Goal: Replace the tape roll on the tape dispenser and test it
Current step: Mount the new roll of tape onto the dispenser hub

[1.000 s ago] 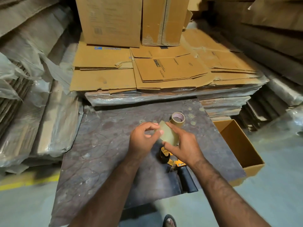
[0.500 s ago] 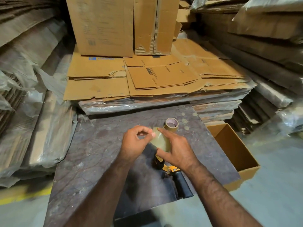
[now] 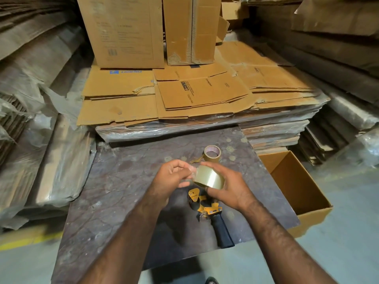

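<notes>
1. So, progress check: the new tape roll [image 3: 209, 177] is off the table, just above the middle of the frame. The right hand [image 3: 227, 189] is wrapped around its outside, grasping it from the right.

2. The left hand [image 3: 170, 179] sits right at the roll's left edge with its fingertips pinched together. My guess is it's picking at the loose end of the tape, but it's too small and blurry to say if any tape is actually caught between them.

3. The tape dispenser [image 3: 207, 210] lies flat on the dark table [image 3: 114, 191], just below the hands, yellow head up-frame and black handle pointing toward the bottom of the frame. Nobody's touching it, and I can't see a roll on its hub, though the right hand covers part of the head.

4. Another roll, the worn-down tape roll [image 3: 212, 153], sits on the table just above the hands, with a scrap of tape trailing off to its left. Looks like the old one, so I'd call removal done.

5. Still left, as far as I can judge: get the end free, seat the new roll on the hub, thread it through the head, then test it. The open cardboard box [image 3: 295, 181] at the right edge of the table seems like the obvious test target.
</notes>
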Tool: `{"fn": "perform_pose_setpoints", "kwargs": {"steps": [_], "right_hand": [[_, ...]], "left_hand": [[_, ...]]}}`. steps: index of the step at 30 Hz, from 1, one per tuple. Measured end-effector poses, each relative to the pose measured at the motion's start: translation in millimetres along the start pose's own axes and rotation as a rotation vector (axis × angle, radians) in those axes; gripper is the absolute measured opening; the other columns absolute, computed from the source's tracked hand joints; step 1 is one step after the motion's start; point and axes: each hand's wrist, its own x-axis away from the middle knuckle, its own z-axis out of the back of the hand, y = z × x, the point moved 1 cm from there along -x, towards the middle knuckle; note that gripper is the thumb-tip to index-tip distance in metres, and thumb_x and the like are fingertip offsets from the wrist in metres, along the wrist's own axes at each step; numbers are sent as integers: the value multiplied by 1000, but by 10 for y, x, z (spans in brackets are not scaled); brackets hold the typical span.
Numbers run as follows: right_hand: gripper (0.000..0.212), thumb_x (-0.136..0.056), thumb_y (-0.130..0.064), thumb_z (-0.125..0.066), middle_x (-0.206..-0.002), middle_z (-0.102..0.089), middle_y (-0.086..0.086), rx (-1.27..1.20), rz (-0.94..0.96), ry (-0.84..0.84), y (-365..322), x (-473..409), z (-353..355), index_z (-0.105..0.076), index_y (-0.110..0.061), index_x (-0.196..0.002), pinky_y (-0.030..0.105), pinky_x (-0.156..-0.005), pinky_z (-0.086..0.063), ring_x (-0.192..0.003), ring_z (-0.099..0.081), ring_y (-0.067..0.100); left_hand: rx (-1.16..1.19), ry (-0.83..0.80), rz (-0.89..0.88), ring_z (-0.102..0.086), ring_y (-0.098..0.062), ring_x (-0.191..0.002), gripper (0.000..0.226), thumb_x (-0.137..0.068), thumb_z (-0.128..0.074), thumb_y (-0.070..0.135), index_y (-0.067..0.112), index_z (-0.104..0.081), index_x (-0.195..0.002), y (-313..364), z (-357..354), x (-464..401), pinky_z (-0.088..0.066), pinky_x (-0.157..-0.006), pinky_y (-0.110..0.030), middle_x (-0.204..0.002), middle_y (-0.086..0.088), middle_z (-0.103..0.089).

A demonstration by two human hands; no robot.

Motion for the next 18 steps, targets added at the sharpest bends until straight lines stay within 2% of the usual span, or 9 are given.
{"fn": "perform_pose_setpoints", "kwargs": {"steps": [2, 4, 7, 8, 11, 13, 16, 18], "right_hand": [[76, -68, -19, -81, -117, -68, -10, 1, -2, -6, 89, -9, 60, -57, -50, -133, 26, -74, -58, -93, -65, 12], [77, -70, -19, -85, -119, -67, -11, 31, 17, -16, 152, -20, 108, -55, -50, -134, 18, -73, -53, -96, -64, 9], [78, -72, -24, -88, -128, -65, -13, 88, 38, -28, 166, -33, 172, -53, -45, -138, 8, -77, -44, -103, -59, 4], [79, -72, -27, -88, -131, -63, -13, 115, 52, -32, 172, -34, 199, -52, -42, -141, 10, -81, -42, -106, -57, 3], [85, -72, -41, -87, -138, -58, -13, 151, 67, -83, 268, -21, 292, -46, -39, -146, 22, -94, -42, -115, -51, 5], [90, -71, -51, -85, -143, -51, -11, 116, 43, -137, 405, -19, 336, -42, -37, -150, 26, -101, -40, -125, -48, 8], [99, -70, -52, -85, -154, -41, -8, 83, -50, -264, 634, -61, 361, -34, -36, -154, 31, -112, -36, -138, -40, 11], [105, -68, -48, -87, -153, -43, -7, 73, -152, -399, 755, -103, 344, -31, -36, -155, 30, -109, -39, -134, -44, 12]], "left_hand": [[-24, -58, 5, -73, -13, -89, 19, -94, -68, 25, 13, -68, -109, 20, -68, -4, -60, -85, -34, -103, -7, -77], [-28, -66, 3, -73, -15, -93, 30, -91, -71, 34, 15, -67, -114, 38, -132, -5, -60, -87, -36, -103, -5, -77], [-79, -10, -32, -70, -20, -85, 20, -86, -78, 20, 5, -71, -97, 6, -268, -11, -58, -81, -35, -95, -18, -74], [-78, 12, -40, -68, -22, -83, 15, -84, -79, 15, 4, -70, -91, -12, -314, -12, -58, -80, -36, -91, -21, -73], [-55, 45, -34, -69, -20, -78, 11, -84, -78, 9, 6, -68, -84, -104, -400, -52, -60, -84, -44, -78, -10, -71], [-44, 57, -22, -68, -20, -75, 13, -82, -79, 7, 8, -66, -82, -176, -422, -70, -60, -79, -41, -77, -10, -69], [-60, 52, -27, -64, -21, -69, 18, -80, -79, 0, 10, -64, -77, -322, -445, -81, -59, -68, -34, -74, -15, -65], [-116, 41, -39, -65, -18, -67, 21, -79, -80, 1, 14, -66, -72, -443, -456, -79, -58, -66, -32, -73, -15, -67]]}}
